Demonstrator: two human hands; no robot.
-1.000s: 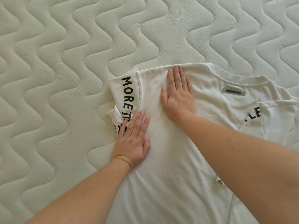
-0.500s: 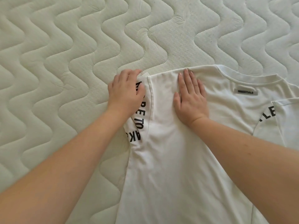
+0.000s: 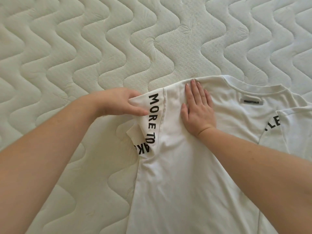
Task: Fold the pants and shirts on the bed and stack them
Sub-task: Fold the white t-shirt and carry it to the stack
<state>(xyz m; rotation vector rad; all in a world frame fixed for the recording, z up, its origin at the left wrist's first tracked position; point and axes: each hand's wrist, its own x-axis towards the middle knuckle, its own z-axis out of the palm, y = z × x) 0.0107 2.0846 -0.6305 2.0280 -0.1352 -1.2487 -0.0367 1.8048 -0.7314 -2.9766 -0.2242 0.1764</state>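
Two hands on white shirt (image 3: 194, 174): left hand (image 3: 121, 103) pinching printed sleeve (image 3: 150, 119), right hand (image 3: 198, 108) flat pressing shoulder; if press slackens, sleeve pull drags body, fold skews

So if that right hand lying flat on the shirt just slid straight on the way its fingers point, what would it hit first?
The right hand points away from the person, its fingertips nearly at the shoulder edge of the white shirt. Sliding on, it would likely cross that edge onto the bare quilted mattress; nothing else shows in that line.

arms: bare, sleeveless in view | left hand (image 3: 118, 103), right hand (image 3: 198, 109): ungloved, ringless
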